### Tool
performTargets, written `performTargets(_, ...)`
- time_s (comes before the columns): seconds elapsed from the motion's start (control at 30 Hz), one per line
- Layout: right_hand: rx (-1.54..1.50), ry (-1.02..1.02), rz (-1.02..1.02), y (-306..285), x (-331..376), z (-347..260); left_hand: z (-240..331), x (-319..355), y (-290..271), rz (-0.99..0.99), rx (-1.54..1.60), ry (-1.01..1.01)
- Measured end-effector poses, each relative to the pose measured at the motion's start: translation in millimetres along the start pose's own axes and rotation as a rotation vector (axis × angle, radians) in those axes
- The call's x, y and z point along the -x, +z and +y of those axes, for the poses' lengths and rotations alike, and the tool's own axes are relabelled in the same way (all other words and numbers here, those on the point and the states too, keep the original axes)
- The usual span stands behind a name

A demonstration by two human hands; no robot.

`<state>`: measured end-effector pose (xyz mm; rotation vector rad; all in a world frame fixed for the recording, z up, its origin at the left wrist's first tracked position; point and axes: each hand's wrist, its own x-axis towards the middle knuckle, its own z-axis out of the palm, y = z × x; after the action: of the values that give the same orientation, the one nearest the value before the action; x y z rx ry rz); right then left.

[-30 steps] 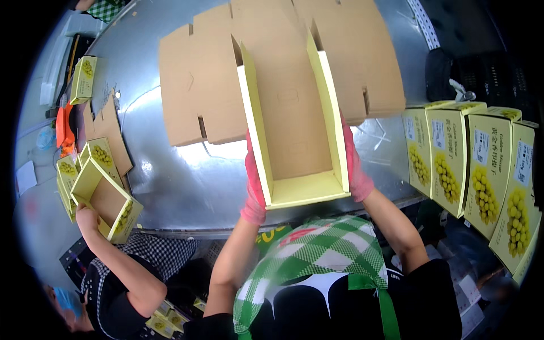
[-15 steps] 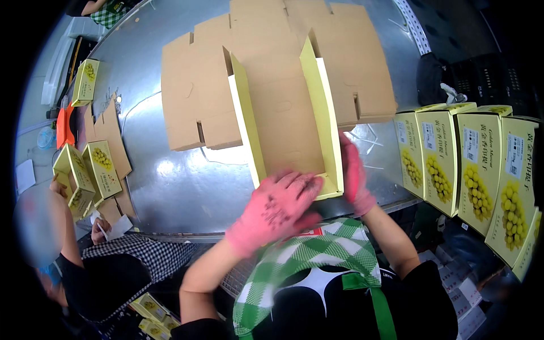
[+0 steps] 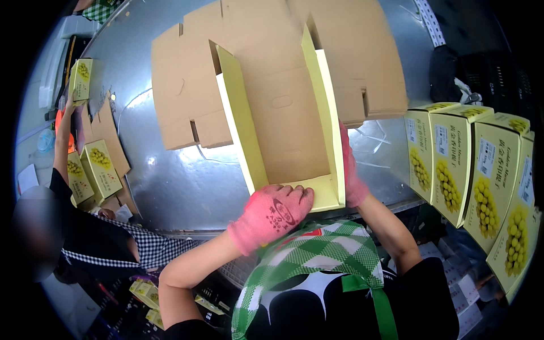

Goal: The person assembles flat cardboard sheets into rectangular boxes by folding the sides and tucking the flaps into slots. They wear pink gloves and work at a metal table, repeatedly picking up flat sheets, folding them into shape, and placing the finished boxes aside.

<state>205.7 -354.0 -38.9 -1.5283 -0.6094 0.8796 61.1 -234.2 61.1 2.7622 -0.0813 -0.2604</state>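
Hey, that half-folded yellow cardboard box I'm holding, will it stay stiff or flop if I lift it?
The half-folded box is likely light and a bit floppy: its side walls stand unlocked, steadied by your left hand and right hand. It may slide easily on the shiny metal table.

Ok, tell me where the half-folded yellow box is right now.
In the head view the half-folded yellow box sits mid-table on flat cardboard sheets, its near end between the left hand and right hand, left of the row of finished boxes.
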Motion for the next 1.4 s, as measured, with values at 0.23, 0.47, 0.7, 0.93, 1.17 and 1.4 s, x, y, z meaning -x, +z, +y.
performTargets(0.23,0.274,-0.170,-0.032,4,-1,-14,-6,9,-3,0.055,0.056,0.086)
performTargets(0.47,0.271,-0.291,-0.042,9,-16,-15,-10,0,-4,-0.073,0.011,0.131)
performTargets(0.7,0.272,-0.378,-0.070,9,-17,-11,-17,-16,-12,-0.383,0.456,-0.106)
performTargets(0.93,0.239,-0.066,-0.088,14,3,8,-36,-26,-4,-0.604,0.577,0.052)
performTargets(1.17,-0.074,-0.056,0.079,2,-45,-56,-42,-21,-64,-0.139,0.632,0.003)
performTargets(1.4,0.138,0.129,-0.098,27,-141,-119,-144,-27,-44,0.992,1.081,-0.779)
